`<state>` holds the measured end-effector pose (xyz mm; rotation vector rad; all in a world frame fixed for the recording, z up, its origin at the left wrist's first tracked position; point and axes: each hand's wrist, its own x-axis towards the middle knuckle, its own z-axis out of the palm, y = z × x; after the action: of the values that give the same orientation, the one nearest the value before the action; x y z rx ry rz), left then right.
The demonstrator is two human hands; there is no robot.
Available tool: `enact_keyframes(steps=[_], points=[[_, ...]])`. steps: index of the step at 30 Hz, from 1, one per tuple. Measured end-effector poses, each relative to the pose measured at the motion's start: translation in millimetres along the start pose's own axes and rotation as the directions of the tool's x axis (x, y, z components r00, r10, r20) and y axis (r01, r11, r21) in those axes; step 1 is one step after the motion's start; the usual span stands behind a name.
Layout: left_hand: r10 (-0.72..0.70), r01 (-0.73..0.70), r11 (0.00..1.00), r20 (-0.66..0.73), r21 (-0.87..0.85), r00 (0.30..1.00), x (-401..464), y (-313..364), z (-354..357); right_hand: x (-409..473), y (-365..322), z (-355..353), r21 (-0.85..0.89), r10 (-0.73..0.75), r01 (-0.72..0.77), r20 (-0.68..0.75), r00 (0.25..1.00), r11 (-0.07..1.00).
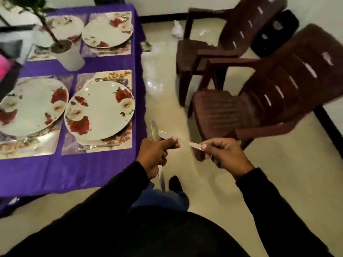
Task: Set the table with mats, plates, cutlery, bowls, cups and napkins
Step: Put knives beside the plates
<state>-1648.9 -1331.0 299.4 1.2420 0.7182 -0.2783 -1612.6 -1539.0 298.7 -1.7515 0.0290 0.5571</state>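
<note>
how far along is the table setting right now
Done: four mats, each with a floral plate; a fork lies by the nearest. In hand: the left hand and right hand grip knives beside the table. Left: remaining cutlery; no bowls, cups or napkins visible.

Silver knives (168, 136) — crossed, beside floral plates (100, 110)

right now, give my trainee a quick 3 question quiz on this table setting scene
1. True or false: the near right plate sits on a mat.
2. How many plates are on the table? A two, B four, C six.
3. What lies on the mat just in front of that plate?

Key: 1 true. 2 B. 3 a fork. Meanwhile the left hand and right hand both hold cutlery beside the table.
</note>
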Motion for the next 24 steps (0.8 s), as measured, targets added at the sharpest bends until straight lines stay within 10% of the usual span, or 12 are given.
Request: enact_keyframes(steps=[24], points=[[-0.056,-0.271,0.900,-0.706,-0.342,0.706,152.5,125.1,-72.5,297.9,-121.8,140.8,-0.339,-0.057,0.330,0.616,0.785,0.881]])
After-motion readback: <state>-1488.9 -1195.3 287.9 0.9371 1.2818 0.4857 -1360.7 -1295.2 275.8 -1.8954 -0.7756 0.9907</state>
